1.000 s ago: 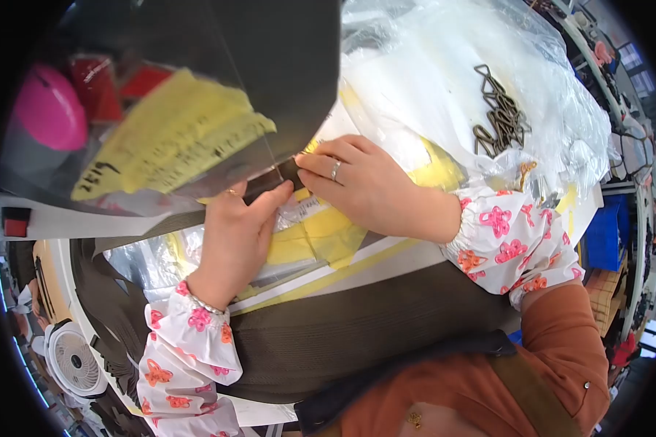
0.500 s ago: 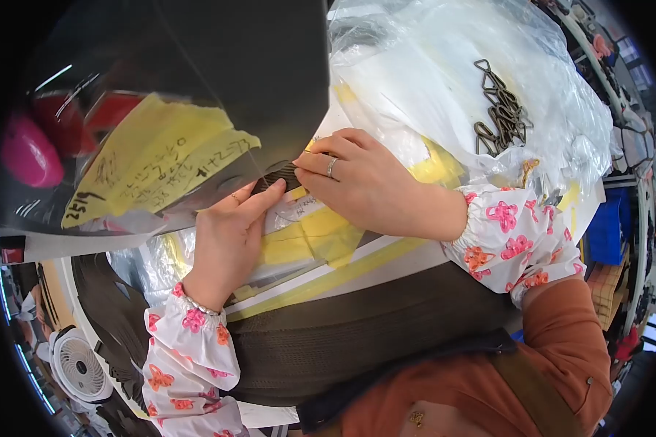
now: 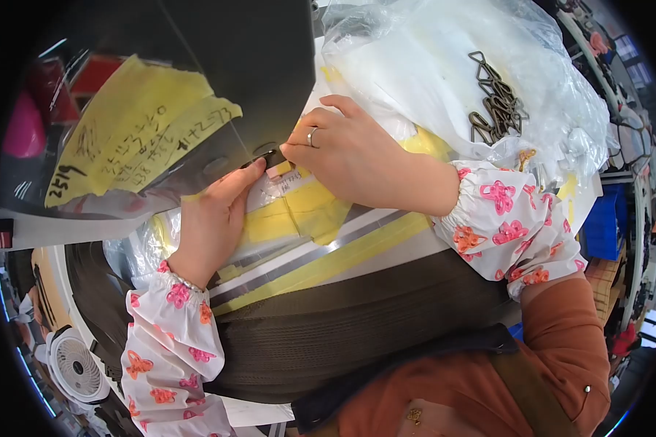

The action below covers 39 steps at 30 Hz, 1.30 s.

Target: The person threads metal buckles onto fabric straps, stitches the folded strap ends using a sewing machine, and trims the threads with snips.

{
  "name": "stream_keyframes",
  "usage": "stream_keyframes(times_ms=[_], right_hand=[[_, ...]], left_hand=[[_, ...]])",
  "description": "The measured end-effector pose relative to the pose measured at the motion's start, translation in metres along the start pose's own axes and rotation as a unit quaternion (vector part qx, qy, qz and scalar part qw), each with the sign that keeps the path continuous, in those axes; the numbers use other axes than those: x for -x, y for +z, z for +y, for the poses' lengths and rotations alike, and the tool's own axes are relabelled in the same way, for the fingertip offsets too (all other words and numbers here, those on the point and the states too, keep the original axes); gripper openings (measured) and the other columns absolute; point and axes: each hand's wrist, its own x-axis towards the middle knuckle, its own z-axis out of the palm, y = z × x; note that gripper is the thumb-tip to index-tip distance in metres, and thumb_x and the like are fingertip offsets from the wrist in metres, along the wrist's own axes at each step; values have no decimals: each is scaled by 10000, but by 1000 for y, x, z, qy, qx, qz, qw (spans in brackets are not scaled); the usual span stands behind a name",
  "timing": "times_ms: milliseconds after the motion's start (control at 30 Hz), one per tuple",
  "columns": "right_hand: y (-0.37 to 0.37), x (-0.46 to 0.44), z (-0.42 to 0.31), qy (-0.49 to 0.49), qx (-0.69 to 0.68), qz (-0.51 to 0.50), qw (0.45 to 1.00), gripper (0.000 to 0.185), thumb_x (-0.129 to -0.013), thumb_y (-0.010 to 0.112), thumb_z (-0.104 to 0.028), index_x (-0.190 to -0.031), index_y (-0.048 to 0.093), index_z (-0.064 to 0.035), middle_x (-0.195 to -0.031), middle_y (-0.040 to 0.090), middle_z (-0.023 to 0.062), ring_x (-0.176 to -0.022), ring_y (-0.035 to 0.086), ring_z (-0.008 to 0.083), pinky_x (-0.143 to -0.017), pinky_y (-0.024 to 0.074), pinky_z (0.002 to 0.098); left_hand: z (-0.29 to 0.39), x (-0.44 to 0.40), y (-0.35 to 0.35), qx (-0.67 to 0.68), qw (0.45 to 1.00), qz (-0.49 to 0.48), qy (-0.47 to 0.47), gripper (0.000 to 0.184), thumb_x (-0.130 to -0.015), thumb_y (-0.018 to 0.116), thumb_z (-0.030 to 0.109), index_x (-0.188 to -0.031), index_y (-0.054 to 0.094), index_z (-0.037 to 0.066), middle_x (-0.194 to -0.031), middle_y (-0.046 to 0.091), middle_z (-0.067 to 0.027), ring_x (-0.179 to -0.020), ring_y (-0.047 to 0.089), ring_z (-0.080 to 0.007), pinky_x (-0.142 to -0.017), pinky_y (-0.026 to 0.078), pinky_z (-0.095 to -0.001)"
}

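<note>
Beside the lower edge of a dark machine head point(image 3: 270, 65), my left hand point(image 3: 213, 222) pinches a small dark strip point(image 3: 268, 157) between thumb and fingers. My right hand point(image 3: 361, 154), with a ring on one finger, has its fingertips pressed together at the strip's right end. Part of the strip and the left fingers are hidden by the machine. Yellow tape point(image 3: 288, 211) covers the surface just below both hands. A torn yellow note point(image 3: 135, 127) with handwriting is on the machine's glossy side.
Dark metal triangular rings point(image 3: 497, 105) lie on clear plastic bags point(image 3: 415, 65) at the upper right. Long dark webbing point(image 3: 357, 328) runs between the table edge and my body. A white fan point(image 3: 76, 366) stands at the lower left, a blue bin point(image 3: 606, 222) at the right.
Both hands have shifted a little left and up in the view. The view of the machine and note has shifted left too. The dark strip between the fingers shows at a different angle.
</note>
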Motion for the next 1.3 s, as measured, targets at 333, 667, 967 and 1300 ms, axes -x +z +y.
stream_keyframes(times_ms=[333, 667, 967, 1300], right_hand=[[2, -6, 7, 14, -1, -17, 1000, 261, -693, 606, -72, -949, 651, -94, -891, 621, -6, -1000, 526, 164, -993, 298, 413], [6, -3, 11, 12, -24, -9, 1000, 253, -790, 515, -104, -1025, 604, -75, -1114, 597, 49, -1044, 531, 193, -955, 324, 448], [0, 0, 0, 0, -124, 11, 992, 167, -698, 568, -86, -847, 638, -60, -967, 621, 38, -904, 548, 201, -848, 413, 358], [-4, 2, -4, -17, -114, 24, 993, 231, -630, 617, -39, -857, 661, -40, -947, 619, 23, -900, 558, 186, -801, 446, 337]], left_hand=[[-28, 7, 5, -30, 989, -95, -107, 201, -915, 490, 91, -1090, 581, 51, -962, 632, -105, -866, 614, -202, -764, 454, -253], [-27, 5, 3, -35, 977, -148, -149, 241, -926, 443, 72, -1142, 550, 57, -926, 622, -126, -819, 612, -212, -722, 452, -262], [8, 1, -4, -104, 991, -18, 84, 229, -790, 550, 18, -1003, 627, 49, -968, 626, -113, -824, 605, -285, -711, 484, -343], [3, -3, -9, -136, 973, -89, 161, 148, -762, 546, 57, -907, 561, 82, -1116, 577, -7, -841, 618, -182, -597, 532, -288]])
